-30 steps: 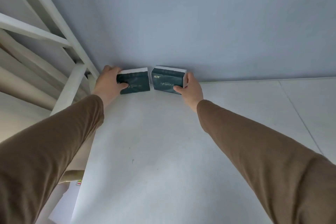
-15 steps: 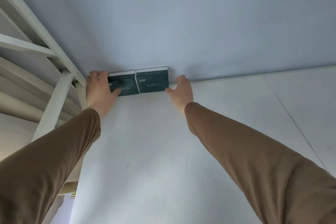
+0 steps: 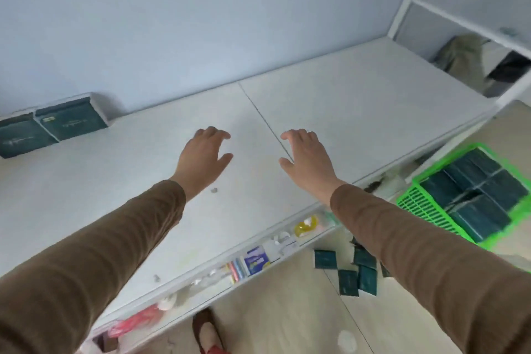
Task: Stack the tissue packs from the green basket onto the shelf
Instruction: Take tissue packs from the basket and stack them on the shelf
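Far left, two dark green tissue packs (image 3: 51, 126) lie flat on the white shelf (image 3: 359, 100), side by side and touching, pushed against the pale blue wall (image 3: 201, 23). Each has a faint light script on its face and a white edge along the back.

The left hand (image 3: 202, 158) hovers over the middle of the shelf, well apart from those packs — fingers loosely spread and a little bent, thumb out to the side, holding nothing. Whether its fingertips touch the surface cannot be told. Just beside it, across a thin seam (image 3: 264, 121) in the shelf top, the right hand (image 3: 306, 159) mirrors it: relaxed, fingers splayed, nothing in its grasp. Both arms wear brown sleeves (image 3: 431, 261).

Below the shelf's front edge, a few more dark green packs (image 3: 347, 276) lie scattered on the wood-look floor (image 3: 287, 310). At the far right sits the green basket (image 3: 416, 204), with more of the dark green packs (image 3: 474, 195) stacked close together in it — several layers, tilted in the wide-angle view.
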A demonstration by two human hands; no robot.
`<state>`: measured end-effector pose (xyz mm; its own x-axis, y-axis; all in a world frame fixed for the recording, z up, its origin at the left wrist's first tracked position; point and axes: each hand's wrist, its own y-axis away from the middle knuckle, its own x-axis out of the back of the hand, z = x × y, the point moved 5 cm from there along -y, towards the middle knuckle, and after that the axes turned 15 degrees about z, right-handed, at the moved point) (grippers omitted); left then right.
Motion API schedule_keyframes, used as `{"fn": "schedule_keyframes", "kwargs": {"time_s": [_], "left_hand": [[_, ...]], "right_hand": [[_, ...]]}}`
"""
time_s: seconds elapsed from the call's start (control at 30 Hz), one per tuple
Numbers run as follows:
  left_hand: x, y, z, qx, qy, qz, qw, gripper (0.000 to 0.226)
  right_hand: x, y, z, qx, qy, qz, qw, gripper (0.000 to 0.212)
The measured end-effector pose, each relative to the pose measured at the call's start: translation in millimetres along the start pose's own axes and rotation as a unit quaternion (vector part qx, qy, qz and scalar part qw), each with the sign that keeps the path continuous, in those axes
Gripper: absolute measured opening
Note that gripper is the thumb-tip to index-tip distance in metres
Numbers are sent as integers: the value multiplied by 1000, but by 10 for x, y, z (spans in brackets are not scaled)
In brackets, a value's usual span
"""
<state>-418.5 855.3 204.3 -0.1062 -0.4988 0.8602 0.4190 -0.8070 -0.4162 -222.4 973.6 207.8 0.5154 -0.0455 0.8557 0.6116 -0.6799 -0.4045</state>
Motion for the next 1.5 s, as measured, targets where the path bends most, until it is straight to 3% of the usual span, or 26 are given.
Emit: {"fn": "schedule_keyframes", "kwargs": {"time_s": [0.17,0.33,0.53,0.8,1.03,1.17,1.33,1.5], "left_hand": [[-536,237,1804,-70,65,-18,995,42],[-1162,351,3158,-113,111,-60,986,42],[-2213,244,4331,-134,132,-139,972,41],[-3567,134,5642,-148,137,-267,943,52],[-4721,68,6562,-97,97,-347,928,69],[-5318,108,6810,-53,51,-387,919,91],[-6030,180,6949,-36,-26,-414,909,119],[-6377,316,6911,-20,-67,-461,885,111]], "right_hand": [[923,926,1296,-51,13,15,999,47],[1354,1529,2531,-134,30,8,990,43],[1402,1946,3932,-236,35,-24,971,44],[1371,2533,5711,-399,14,-67,914,48],[1163,2872,7439,-517,-27,-103,849,57],[884,2890,8082,-540,-49,-130,830,69],[447,2850,8525,-548,-101,-164,814,84],[88,2904,8584,-566,-145,-191,789,82]]}}
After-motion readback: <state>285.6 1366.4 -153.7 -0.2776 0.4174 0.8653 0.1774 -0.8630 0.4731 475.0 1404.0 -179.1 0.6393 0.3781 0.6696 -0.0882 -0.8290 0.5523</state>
